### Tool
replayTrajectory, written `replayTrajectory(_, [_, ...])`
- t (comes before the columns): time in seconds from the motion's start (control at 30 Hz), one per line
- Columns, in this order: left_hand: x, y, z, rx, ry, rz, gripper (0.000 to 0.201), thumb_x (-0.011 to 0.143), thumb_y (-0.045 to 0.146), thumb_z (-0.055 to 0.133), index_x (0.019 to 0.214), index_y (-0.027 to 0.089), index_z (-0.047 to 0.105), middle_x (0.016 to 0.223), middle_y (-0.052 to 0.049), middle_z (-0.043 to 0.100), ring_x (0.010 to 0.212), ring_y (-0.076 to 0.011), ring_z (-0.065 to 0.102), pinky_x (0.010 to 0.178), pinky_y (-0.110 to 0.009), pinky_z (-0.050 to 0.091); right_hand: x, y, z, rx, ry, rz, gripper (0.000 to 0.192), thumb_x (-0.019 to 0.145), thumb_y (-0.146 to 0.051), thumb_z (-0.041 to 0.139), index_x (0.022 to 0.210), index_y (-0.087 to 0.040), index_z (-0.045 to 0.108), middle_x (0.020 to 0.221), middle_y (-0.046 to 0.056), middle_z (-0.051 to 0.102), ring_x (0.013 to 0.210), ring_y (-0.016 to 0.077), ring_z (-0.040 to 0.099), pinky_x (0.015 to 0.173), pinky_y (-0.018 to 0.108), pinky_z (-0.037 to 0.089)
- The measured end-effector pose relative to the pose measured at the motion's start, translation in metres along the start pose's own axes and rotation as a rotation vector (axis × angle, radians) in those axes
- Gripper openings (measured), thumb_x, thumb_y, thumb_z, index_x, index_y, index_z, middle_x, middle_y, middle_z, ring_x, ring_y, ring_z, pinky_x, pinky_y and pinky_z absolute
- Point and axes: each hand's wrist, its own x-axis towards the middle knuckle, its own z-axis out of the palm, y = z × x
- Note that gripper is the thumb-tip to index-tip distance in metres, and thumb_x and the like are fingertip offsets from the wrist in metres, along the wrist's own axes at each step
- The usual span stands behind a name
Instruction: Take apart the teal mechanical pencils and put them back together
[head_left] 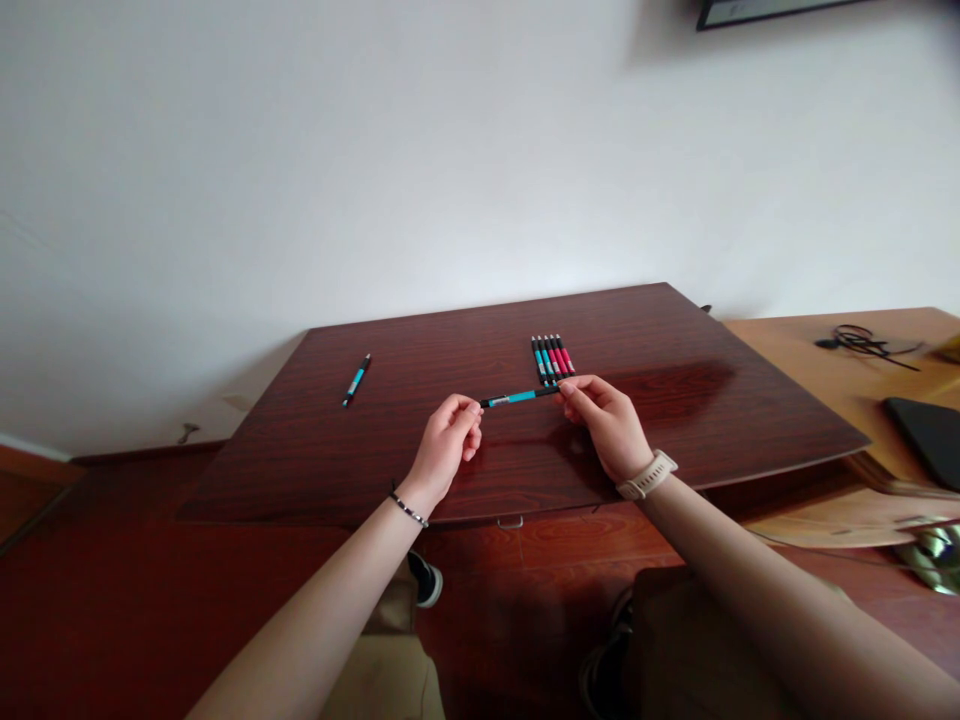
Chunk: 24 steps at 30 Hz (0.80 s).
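While the head view is the only one available, it shows both hands raised just above a dark reddish-brown wooden tabletop (465, 470), holding one slim pen with a black body and a teal middle band (519, 398) between them. The left hand (448, 440) pinches the pen's left end with its fingers closed on it, and the right hand (606, 425) pinches the right end in the same way; the pen lies nearly level, tilted slightly up toward the right. Just behind the right hand's fingertips, a row of five like pens, two teal and three pink-red (552, 358), lies side by side on the tabletop, close together and near the held pen's right end. A second single teal-and-black pen (357, 380) lies well apart at the left of the tabletop.

Risks, as judged from this arrangement: each hold is a light fingertip pinch at an extreme end, so an uneven pull could let one end slip free, and the pen could drop to the tabletop and roll. The right hand sits so near the row that a small forward drift could nudge it and scatter its alignment. A black cable (862, 342) and a dark flat case (930, 435) rest on the lighter wooden desk (795, 350) at right, clear of the hands.
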Motion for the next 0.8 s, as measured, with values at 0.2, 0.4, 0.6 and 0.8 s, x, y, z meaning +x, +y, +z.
replayTrajectory(0.2, [0.0002,-0.0001,0.0006,0.013,0.002,0.019,0.028,0.093,0.043,0.073,0.090,0.020,0.058,0.075,0.003,0.052,0.058,-0.0088,0.048,0.043,-0.017,0.033,-0.0006,-0.0022,0.0002,-0.015,0.008,0.015,0.039,0.086,-0.058,0.084,0.089,-0.021,0.071,0.079,0.002,0.071,0.066,0.0145,0.057,0.063,0.029,0.046])
replayTrajectory(0.4, [-0.0002,0.0004,0.0005,0.015,-0.001,0.022,0.031,0.092,0.046,0.075,0.090,0.020,0.058,0.073,0.003,0.052,0.058,-0.0091,0.048,0.044,-0.016,0.033,-0.0017,-0.0043,0.0004,-0.055,0.002,0.008,0.045,0.086,-0.063,0.082,0.081,-0.021,0.067,0.073,0.002,0.068,0.064,0.0146,0.054,0.061,0.029,0.044])
replayTrajectory(0.6, [-0.0012,0.0016,0.0003,0.003,-0.015,0.019,0.029,0.095,0.044,0.072,0.089,0.020,0.057,0.072,0.003,0.052,0.057,-0.0087,0.047,0.045,-0.016,0.033,-0.0018,-0.0027,-0.0008,-0.040,0.001,0.015,0.042,0.087,-0.060,0.083,0.083,-0.021,0.068,0.073,0.001,0.067,0.064,0.0139,0.054,0.061,0.028,0.044])
replayTrajectory(0.8, [-0.0015,0.0040,0.0007,-0.093,-0.077,-0.053,0.037,0.097,0.052,0.066,0.085,0.020,0.051,0.070,0.005,0.046,0.053,-0.0074,0.045,0.044,-0.017,0.028,-0.0022,-0.0035,0.0000,0.007,-0.031,0.022,0.040,0.084,-0.058,0.085,0.095,-0.022,0.073,0.084,0.003,0.073,0.068,0.0150,0.059,0.065,0.030,0.047])
